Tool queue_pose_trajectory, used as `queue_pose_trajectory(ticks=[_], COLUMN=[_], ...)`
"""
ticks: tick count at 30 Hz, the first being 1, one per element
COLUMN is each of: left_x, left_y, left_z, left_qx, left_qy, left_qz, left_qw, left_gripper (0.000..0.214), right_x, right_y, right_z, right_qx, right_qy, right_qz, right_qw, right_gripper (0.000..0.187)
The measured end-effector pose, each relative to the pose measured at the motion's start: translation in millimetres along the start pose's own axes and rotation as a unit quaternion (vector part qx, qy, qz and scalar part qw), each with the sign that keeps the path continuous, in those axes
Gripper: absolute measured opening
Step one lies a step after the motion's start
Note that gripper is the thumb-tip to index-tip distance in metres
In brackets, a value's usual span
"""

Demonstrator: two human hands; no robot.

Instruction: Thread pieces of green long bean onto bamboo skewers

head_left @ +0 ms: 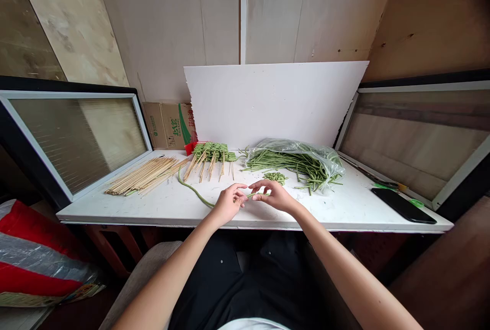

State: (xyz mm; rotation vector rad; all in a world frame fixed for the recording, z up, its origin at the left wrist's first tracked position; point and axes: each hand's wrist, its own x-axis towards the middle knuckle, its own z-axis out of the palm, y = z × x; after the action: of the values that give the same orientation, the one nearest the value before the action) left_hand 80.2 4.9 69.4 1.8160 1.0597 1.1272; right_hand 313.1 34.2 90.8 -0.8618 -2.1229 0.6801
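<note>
A single long green bean [194, 192] curves over the white tabletop and runs into my left hand [229, 202], whose fingers are closed on it. Its end comes out between the two hands, where my right hand [274, 195] pinches it with thumb and fingertips. Just beyond my right hand lies a small heap of short green bean pieces [274, 178]. Behind my left hand are bundles of skewered beans [211, 151], stacked with their stick ends pointing toward me. More long beans [283, 162] spill from a clear plastic bag [325, 155] at the back right.
Loose bamboo skewers [143, 174] lie in a pile on the left of the white table [325, 215]. A black phone [401, 205] and a green ring of tape [416, 202] are at the right. A white board [275, 103] and a cardboard box [168, 126] stand behind.
</note>
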Motion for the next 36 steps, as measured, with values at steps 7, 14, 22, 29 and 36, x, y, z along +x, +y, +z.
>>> queue_pose_trajectory(ticks=[7,14,22,29,36], left_x=[3,2,-3,-2,-2], left_y=[-4,-6,11,9,13], left_z=[-7.4,-8.4,-1.7,-2.7,-3.6], left_qx=[0.031,0.061,0.072,0.032,-0.010], left_qy=[-0.028,-0.023,-0.025,-0.031,-0.045], left_qz=[-0.019,0.005,0.041,0.084,0.070], left_qw=[0.999,0.998,0.996,0.995,0.996], left_gripper=[0.030,0.032,0.033,0.033,0.039], right_x=[1,0,-1,0,3], right_y=[-14,-18,-16,-7,-5], right_z=[8,9,24,31,26], right_qx=[-0.064,-0.079,-0.072,0.111,0.257], right_qy=[0.062,0.065,0.084,0.064,0.010], right_qz=[-0.055,-0.074,-0.081,-0.030,0.003], right_qw=[0.995,0.992,0.991,0.991,0.966], right_gripper=[0.024,0.010,0.013,0.012,0.034])
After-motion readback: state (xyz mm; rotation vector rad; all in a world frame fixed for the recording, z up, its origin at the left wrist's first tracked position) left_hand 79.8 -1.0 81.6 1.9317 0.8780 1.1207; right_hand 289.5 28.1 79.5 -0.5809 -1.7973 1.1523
